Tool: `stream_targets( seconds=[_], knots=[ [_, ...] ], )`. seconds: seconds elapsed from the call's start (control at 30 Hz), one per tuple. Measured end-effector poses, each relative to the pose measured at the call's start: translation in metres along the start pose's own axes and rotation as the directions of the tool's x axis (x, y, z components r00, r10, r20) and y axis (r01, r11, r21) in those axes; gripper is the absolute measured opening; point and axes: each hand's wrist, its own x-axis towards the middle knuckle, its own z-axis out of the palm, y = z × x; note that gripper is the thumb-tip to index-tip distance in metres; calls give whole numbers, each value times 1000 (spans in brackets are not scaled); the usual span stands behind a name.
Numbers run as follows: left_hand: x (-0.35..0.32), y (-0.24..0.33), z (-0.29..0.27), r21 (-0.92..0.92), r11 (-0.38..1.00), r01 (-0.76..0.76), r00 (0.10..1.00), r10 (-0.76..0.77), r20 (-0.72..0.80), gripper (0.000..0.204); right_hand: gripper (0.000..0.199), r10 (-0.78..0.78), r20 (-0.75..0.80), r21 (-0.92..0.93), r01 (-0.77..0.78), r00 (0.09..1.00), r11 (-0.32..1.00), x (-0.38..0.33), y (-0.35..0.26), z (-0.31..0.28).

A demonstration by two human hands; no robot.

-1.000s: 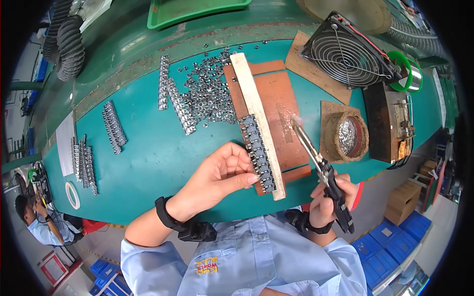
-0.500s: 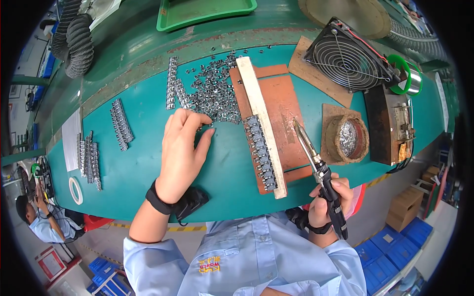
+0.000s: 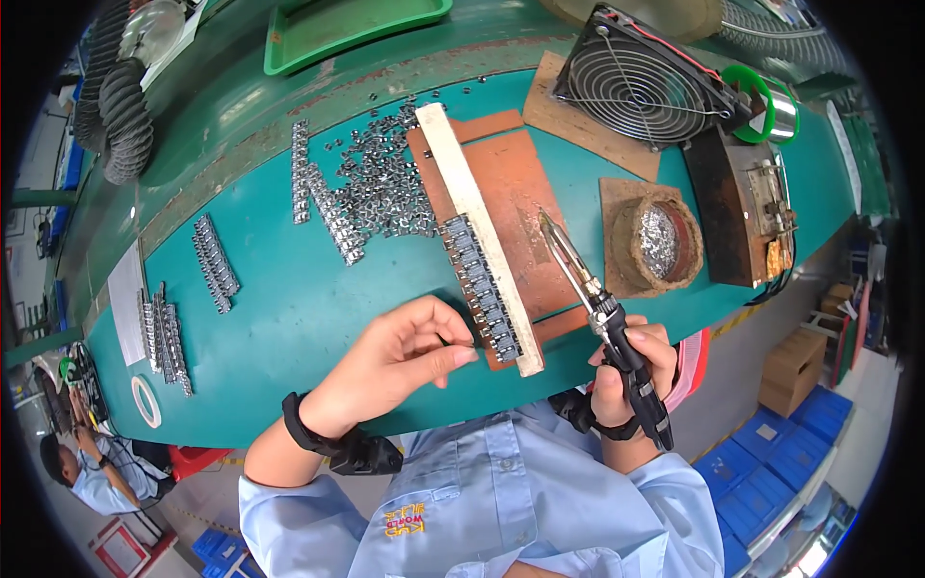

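Toward the middle of the near edge of the surface, a component strip lies along a pale bar, the left hand beside it, its grip impossible to tell, the right hand gripping a soldering iron.

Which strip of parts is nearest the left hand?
The dark-topped strip along the pale bar; the silvery strips all lie farther from the left hand.
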Motion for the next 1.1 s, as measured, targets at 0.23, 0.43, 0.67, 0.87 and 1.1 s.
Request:
stream_targets(
  seconds=[0.23, 0.43, 0.67, 0.87, 1.1],
  knots=[
    [10, -13, 13, -130, 986, -107, 993, 101, -55, 15, 40, -16, 7, 13, 16, 1000, 1000, 0, 2, -2],
    [11, -10, 13, -118, 991, -68, 997, 64, -40, 18, 40, -48, 23, 30, 47, 999, 998, 1, 4, -3],
    [11, -6, 12, -106, 994, -31, 999, 28, -33, 19, 39, -47, 28, 40, 45, 999, 998, 2, 4, -4],
    [12, -6, 12, -117, 993, -23, 999, 19, -36, 19, 39, -47, 37, 49, 45, 998, 998, 3, 3, -4],
    [12, -8, 14, -131, 991, -33, 999, 29, -36, 19, 39, -43, 30, 47, 41, 999, 998, 2, 3, -4]
  ],
)
